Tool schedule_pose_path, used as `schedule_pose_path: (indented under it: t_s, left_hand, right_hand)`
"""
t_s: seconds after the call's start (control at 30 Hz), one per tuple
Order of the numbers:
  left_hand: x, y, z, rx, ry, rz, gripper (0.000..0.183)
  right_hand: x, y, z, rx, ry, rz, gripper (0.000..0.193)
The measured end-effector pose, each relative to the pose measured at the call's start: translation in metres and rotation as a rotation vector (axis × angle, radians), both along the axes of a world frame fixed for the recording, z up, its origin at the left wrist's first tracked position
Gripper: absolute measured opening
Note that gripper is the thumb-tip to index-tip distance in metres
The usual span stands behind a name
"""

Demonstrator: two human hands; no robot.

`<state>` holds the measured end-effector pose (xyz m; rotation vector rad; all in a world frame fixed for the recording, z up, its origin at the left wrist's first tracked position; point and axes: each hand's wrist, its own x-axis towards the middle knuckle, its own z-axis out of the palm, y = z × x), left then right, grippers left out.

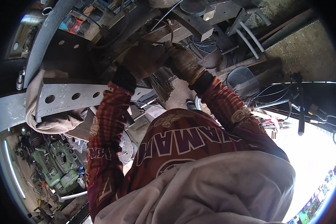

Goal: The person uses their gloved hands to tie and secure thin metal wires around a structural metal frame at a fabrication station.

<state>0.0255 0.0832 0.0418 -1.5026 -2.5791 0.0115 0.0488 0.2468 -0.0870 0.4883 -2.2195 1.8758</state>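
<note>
Both my hands wear worn, dirty work gloves and meet in front of me at the top middle. My left hand (143, 61) lies in shadow, its fingers curled in toward the right glove. Closed fingers show on my right hand (186, 65), pressed against the left fingertips. A thin curved cable or rod (171, 33) comes down to the gloves from above. What sits between the fingers is hidden. Just beyond the hands runs a heavy steel bar (181, 33), and a thin pale rod (164, 16) slants over it.
A steel beam with round holes (65, 93) stands at the left, with a beige cloth (59, 125) draped around its end. Thin metal rods (160, 89) lie below my hands. At right are a dark mesh-like round object (243, 80) and loose cables (272, 91). Green machinery (52, 164) stands lower left.
</note>
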Motion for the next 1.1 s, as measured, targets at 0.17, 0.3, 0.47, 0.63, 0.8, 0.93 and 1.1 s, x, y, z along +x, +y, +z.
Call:
schedule_pose_path:
  t_s: [0.17,0.3,0.47,0.63,0.8,0.93,1.1]
  left_hand:
    - [0.022,0.044,0.015,-0.172,-0.150,0.511,0.027]
    - [0.014,0.031,-0.003,0.159,0.005,0.341,0.034]
    - [0.000,0.021,-0.005,0.248,-0.070,0.154,0.036]
    - [-0.005,0.012,-0.010,0.233,-0.189,0.116,0.038]
    - [-0.006,0.013,0.001,0.279,-0.243,0.101,0.034]
    - [0.015,0.027,0.001,0.118,-0.082,0.238,0.025]
    - [0.038,0.022,0.012,0.104,-0.014,0.214,0.024]
  right_hand:
    - [0.004,0.035,0.042,0.406,0.158,0.059,0.028]
    - [0.004,0.037,0.048,0.483,0.252,0.044,0.028]
    - [0.008,0.027,0.052,0.486,0.203,-0.031,0.028]
    - [0.007,0.021,0.050,0.519,0.310,-0.077,0.026]
    - [0.001,0.022,0.038,0.272,0.116,0.006,0.030]
    - [-0.003,0.022,0.025,0.028,-0.206,0.011,0.044]
    - [0.032,0.036,0.052,0.197,0.162,-0.374,0.055]
